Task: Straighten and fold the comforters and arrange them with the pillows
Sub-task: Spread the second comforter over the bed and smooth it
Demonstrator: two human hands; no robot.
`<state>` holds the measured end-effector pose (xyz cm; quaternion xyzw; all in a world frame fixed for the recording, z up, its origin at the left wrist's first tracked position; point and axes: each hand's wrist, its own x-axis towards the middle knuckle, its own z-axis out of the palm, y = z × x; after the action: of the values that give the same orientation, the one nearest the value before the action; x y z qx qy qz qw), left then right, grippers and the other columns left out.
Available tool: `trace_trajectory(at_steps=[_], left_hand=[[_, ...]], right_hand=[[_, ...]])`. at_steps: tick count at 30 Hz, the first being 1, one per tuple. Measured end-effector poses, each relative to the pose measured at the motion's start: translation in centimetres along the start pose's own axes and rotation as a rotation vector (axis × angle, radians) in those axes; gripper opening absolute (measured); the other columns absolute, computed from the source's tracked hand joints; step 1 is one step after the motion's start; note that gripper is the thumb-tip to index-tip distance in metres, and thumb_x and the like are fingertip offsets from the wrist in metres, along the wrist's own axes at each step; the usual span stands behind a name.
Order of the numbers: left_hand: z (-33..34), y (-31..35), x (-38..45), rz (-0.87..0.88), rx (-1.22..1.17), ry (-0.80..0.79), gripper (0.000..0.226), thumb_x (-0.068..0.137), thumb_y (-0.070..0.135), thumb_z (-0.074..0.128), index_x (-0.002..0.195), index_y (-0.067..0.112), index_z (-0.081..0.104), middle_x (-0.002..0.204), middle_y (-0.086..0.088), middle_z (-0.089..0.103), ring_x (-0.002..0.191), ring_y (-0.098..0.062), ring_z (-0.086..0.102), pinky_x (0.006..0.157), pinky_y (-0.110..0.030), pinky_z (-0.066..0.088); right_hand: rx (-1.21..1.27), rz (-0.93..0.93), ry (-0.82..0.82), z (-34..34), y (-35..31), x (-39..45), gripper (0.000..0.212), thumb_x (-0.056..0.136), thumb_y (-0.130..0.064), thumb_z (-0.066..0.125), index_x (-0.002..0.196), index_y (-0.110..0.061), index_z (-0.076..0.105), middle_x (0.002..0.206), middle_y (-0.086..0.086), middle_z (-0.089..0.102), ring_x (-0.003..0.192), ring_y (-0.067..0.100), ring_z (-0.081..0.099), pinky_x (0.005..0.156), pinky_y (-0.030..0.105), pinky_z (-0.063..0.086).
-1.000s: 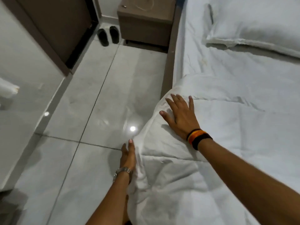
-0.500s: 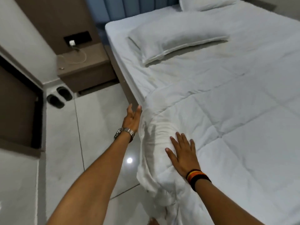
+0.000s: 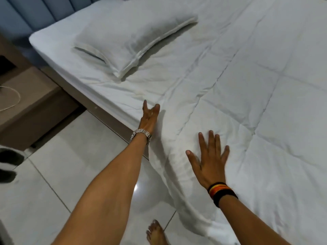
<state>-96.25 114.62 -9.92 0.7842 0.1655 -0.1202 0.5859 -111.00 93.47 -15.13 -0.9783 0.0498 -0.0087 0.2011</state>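
Overhead, we see our right hand pressed flat, fingers spread, on the white comforter covering the bed, while our left hand, fingers loose and grasping nothing, touches its side edge; the pillow lies near the headboard.

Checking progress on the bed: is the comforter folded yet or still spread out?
Spread out. The comforter lies flat across the bed, its edge hanging over the side, with the right hand pressed flat on it.
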Motion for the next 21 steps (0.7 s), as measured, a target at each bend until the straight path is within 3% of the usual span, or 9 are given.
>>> trace_trajectory(at_steps=[5, 10, 13, 16, 18, 20, 21], left_hand=[[0.1, 1.5, 1.7, 0.082, 0.045, -0.132, 0.065, 0.099, 0.064, 0.043, 0.156, 0.038, 0.024, 0.156, -0.009, 0.043, 0.14, -0.026, 0.045, 0.1, -0.034, 0.033], [-1.7, 3.4, 0.2, 0.024, 0.185, -0.389, 0.089, 0.092, 0.08, 0.032, 0.163, 0.036, 0.002, 0.17, -0.002, 0.019, 0.154, -0.027, 0.023, 0.12, -0.046, 0.02], [-2.7, 5.3, -2.1, 0.192, 0.206, -0.442, 0.086, 0.091, 0.082, 0.031, 0.162, 0.042, 0.004, 0.171, 0.004, 0.016, 0.154, -0.019, 0.024, 0.121, -0.043, 0.02], [-2.7, 6.6, -3.9, 0.426, 0.019, -0.508, 0.1, 0.074, 0.097, 0.028, 0.159, 0.05, 0.008, 0.166, 0.003, 0.028, 0.142, -0.007, 0.037, 0.109, -0.029, 0.036], [-1.2, 7.4, -4.4, 0.476, -0.027, -0.6, 0.103, 0.069, 0.097, 0.025, 0.159, 0.051, 0.007, 0.166, -0.001, 0.031, 0.139, -0.019, 0.049, 0.096, -0.017, 0.04], [0.9, 8.3, -4.6, 0.478, -0.022, -0.693, 0.103, 0.067, 0.098, 0.023, 0.158, 0.054, 0.002, 0.168, -0.006, 0.026, 0.13, -0.025, 0.059, 0.102, -0.017, 0.043], [1.8, 8.7, -4.7, 0.487, -0.008, -0.743, 0.106, 0.063, 0.103, 0.021, 0.156, 0.057, -0.001, 0.166, -0.01, 0.031, 0.126, -0.023, 0.063, 0.108, -0.025, 0.044]], right_hand=[[0.038, 0.125, -0.034, 0.4, -1.9, 0.2, 0.089, 0.093, -0.083, 0.009, 0.166, -0.033, 0.006, 0.175, -0.001, -0.008, 0.159, 0.017, -0.019, 0.125, 0.059, -0.012], [0.092, 0.2, -0.019, 0.0, -6.1, -0.6, 0.093, 0.09, -0.085, 0.007, 0.166, -0.032, 0.005, 0.175, 0.0, -0.006, 0.16, 0.018, -0.014, 0.124, 0.06, -0.012], [0.165, 0.222, 0.036, -0.1, -8.4, -1.9, 0.098, 0.087, -0.088, 0.0, 0.166, -0.031, 0.005, 0.175, 0.0, -0.002, 0.16, 0.017, -0.009, 0.126, 0.059, -0.01], [0.328, 0.224, 0.158, -0.1, -9.8, -3.3, 0.098, 0.089, -0.087, 0.006, 0.167, -0.028, 0.004, 0.175, -0.005, 0.003, 0.16, 0.01, -0.006, 0.127, 0.053, -0.01], [0.434, 0.281, 0.255, -0.1, -10.9, -3.6, 0.097, 0.092, -0.084, 0.016, 0.166, -0.023, 0.009, 0.173, -0.002, 0.015, 0.16, 0.013, 0.008, 0.129, 0.052, -0.003], [0.528, 0.383, 0.401, -0.1, -11.4, -2.6, 0.094, 0.094, -0.08, 0.031, 0.161, -0.014, 0.026, 0.163, 0.008, 0.038, 0.151, 0.025, 0.033, 0.127, 0.054, 0.017], [0.572, 0.44, 0.49, -0.4, -11.4, -1.6, 0.09, 0.094, -0.078, 0.038, 0.154, -0.01, 0.037, 0.153, 0.012, 0.049, 0.142, 0.031, 0.045, 0.121, 0.054, 0.029]])
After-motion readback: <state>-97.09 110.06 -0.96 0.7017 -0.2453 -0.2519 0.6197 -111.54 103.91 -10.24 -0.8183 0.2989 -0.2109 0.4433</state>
